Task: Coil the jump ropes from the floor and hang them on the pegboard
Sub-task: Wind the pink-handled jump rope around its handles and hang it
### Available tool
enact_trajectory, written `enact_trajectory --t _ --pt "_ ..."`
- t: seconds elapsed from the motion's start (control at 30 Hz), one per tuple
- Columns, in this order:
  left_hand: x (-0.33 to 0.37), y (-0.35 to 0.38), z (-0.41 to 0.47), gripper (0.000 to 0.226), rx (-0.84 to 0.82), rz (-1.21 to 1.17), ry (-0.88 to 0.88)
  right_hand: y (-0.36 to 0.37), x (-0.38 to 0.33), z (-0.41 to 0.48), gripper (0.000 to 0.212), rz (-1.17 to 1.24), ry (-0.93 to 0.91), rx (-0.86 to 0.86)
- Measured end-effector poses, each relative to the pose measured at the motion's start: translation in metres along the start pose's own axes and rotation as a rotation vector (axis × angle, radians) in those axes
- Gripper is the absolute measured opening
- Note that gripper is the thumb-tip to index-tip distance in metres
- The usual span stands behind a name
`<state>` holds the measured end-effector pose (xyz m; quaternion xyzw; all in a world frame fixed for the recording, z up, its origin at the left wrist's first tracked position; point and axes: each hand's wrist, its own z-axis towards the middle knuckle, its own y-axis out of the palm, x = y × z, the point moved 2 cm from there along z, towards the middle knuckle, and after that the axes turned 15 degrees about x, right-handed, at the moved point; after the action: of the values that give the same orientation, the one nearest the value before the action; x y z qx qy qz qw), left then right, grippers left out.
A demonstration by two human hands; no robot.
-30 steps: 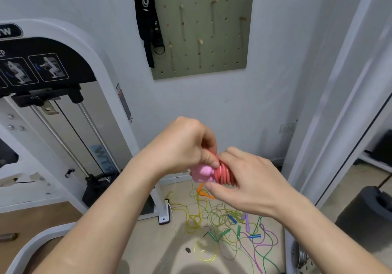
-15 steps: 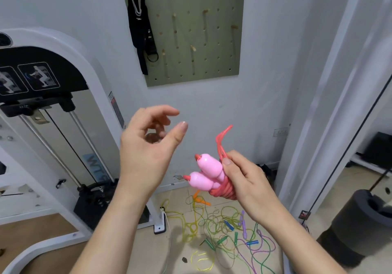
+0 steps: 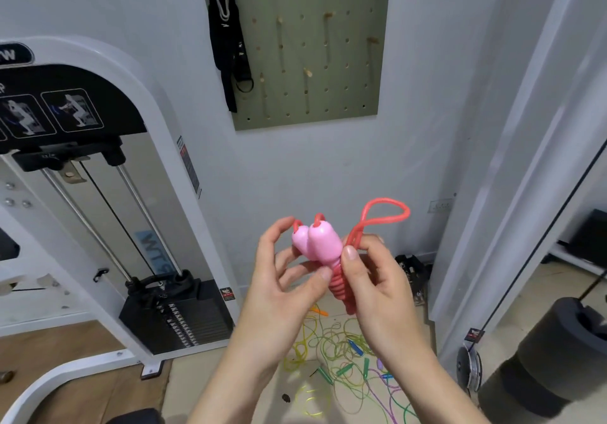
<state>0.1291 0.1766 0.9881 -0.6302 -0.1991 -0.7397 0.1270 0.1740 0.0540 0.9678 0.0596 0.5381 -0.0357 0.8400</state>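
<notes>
Closing the left hand [image 3: 279,289] back onto the pink jump rope [image 3: 331,259], after hanging apart from it half a second ago with fingers spread. Now cupping the two handles [image 3: 315,239] from the left: thumb tip pressed against the neck just under them, index finger curled up round their far side, other fingers tucked behind. Pinching the same bundle with the right hand [image 3: 377,282], thumb flat on the front at the junction of handles and coil [image 3: 340,289], fingers wrapped behind. Held in mid-air between both hands, in front of the wall [image 3: 295,167], below the green pegboard [image 3: 328,62] and above the tangle of ropes [image 3: 345,354] on the floor [image 3: 203,384]. Standing nearly upright now rather than leaning left as before: handles side by side, cord ends topmost, tight red coil running down and slightly right beneath them. Showing a free loop [image 3: 404,211] up to the right above the right hand, wider than half a second ago.
</notes>
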Motion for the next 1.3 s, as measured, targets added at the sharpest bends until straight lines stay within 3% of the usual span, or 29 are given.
enact_trajectory --t 0.1,0.2,0.33,0.43,0.5,0.53,0.63,0.77,0.9,0.97,1.07,1.17,1.3 --pt "0.011 -0.005 -0.001 0.061 -0.138 -0.002 0.007 -0.007 -0.01 -0.004 0.006 -0.279 -0.429 0.03" --pt "0.025 -0.01 0.002 0.051 -0.039 0.156 0.111 -0.011 -0.018 -0.008 0.018 -0.562 -0.733 0.037" --pt "0.03 -0.008 -0.004 0.051 -0.113 0.215 0.182 -0.012 -0.032 -0.007 0.016 -0.641 -0.814 0.055" --pt "0.033 -0.017 -0.011 0.055 -0.265 0.115 0.182 -0.012 -0.042 -0.004 0.018 -0.682 -0.84 0.058" --pt "0.036 -0.023 -0.014 0.059 -0.375 0.209 0.237 -0.012 -0.044 -0.002 0.026 -0.699 -0.867 0.056" --pt "0.037 -0.024 -0.014 0.059 -0.375 0.296 0.288 -0.012 -0.044 -0.002 0.027 -0.712 -0.879 0.053" --pt "0.04 -0.023 -0.006 0.037 -0.15 0.411 0.41 -0.01 -0.046 -0.002 0.021 -0.737 -0.916 0.027" --pt "0.037 -0.021 0.006 0.032 -0.031 0.341 0.298 -0.008 -0.05 -0.003 0.031 -0.759 -0.887 -0.007" --pt "0.039 -0.013 0.007 0.025 0.066 0.394 0.371 -0.005 -0.048 0.0 0.047 -0.877 -0.809 -0.036" --pt "0.041 -0.007 0.006 0.03 0.084 0.416 0.41 -0.004 -0.047 0.001 0.045 -0.869 -0.778 -0.07" --pt "0.043 0.0 0.006 0.036 0.075 0.551 0.526 -0.003 -0.041 0.004 0.037 -0.8 -0.686 -0.14" --pt "0.044 0.003 0.004 0.039 0.026 0.656 0.62 -0.004 -0.033 0.009 0.047 -0.762 -0.452 -0.19" --pt "0.042 0.004 0.002 0.039 -0.106 0.786 0.751 -0.006 -0.032 0.011 0.04 -0.525 -0.222 -0.321"
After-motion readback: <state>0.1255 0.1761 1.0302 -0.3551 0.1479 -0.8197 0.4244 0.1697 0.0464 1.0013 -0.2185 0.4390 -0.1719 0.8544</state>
